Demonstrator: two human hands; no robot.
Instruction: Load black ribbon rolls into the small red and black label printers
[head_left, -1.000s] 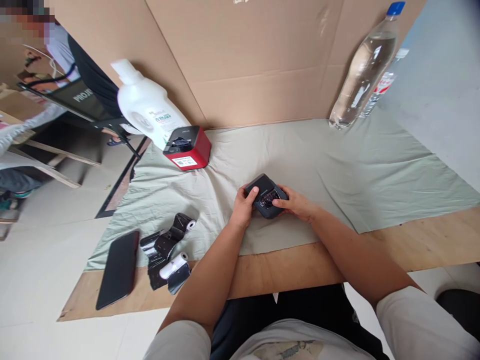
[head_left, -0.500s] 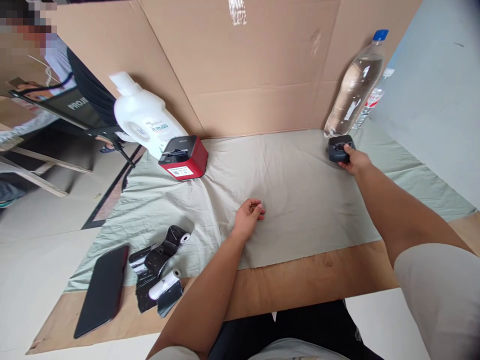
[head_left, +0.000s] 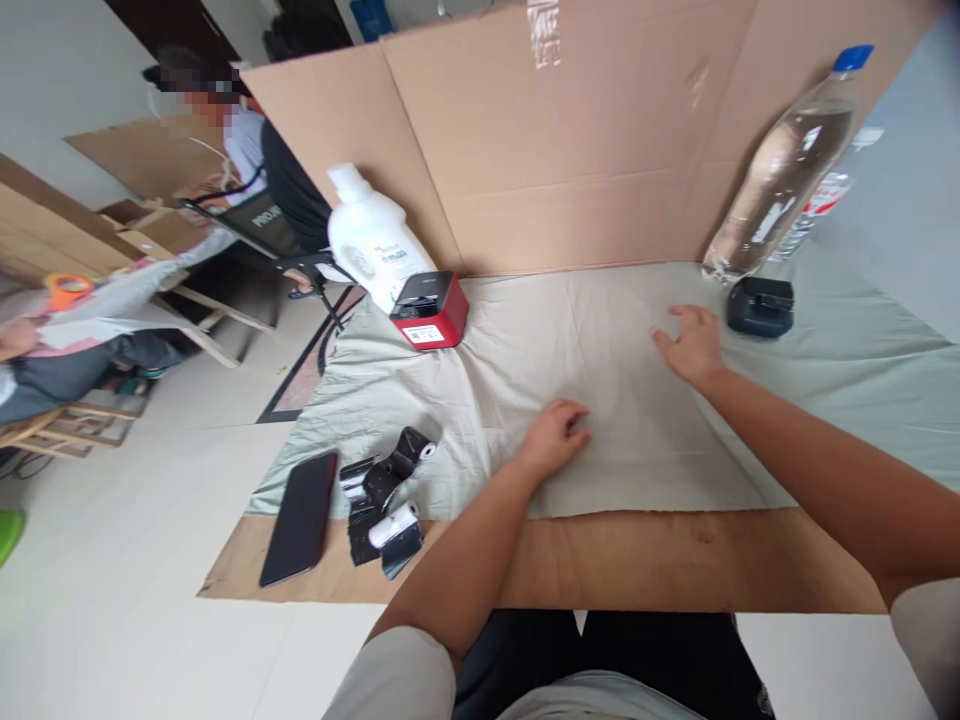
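Note:
My left hand (head_left: 556, 437) rests on the cloth near the middle, thumb apart from loosely bent fingers, holding nothing. To its right, my right hand (head_left: 691, 345) is open with its fingers spread over the cloth. Just beyond that hand sits a small black box-shaped device (head_left: 760, 307), apart from the fingers. A red box-shaped device with a black top (head_left: 430, 312) stands at the back left. Rolls of paper with black, torn-edged strips (head_left: 384, 485) lie left of my left forearm, beside a flat black tablet or phone (head_left: 300, 518).
Behind the cloth (head_left: 622, 380) rises a cardboard panel (head_left: 562, 140). A white jug (head_left: 375, 235) stands at the back left. A large blue-capped bottle (head_left: 787, 170) and a smaller bottle (head_left: 821, 200) stand at the back right. Another person (head_left: 247, 150) sits beyond, at the left.
My right hand has let go of the black device and moved left of it, its fingers spreading. My left hand's fingers have loosened. The view has swung left.

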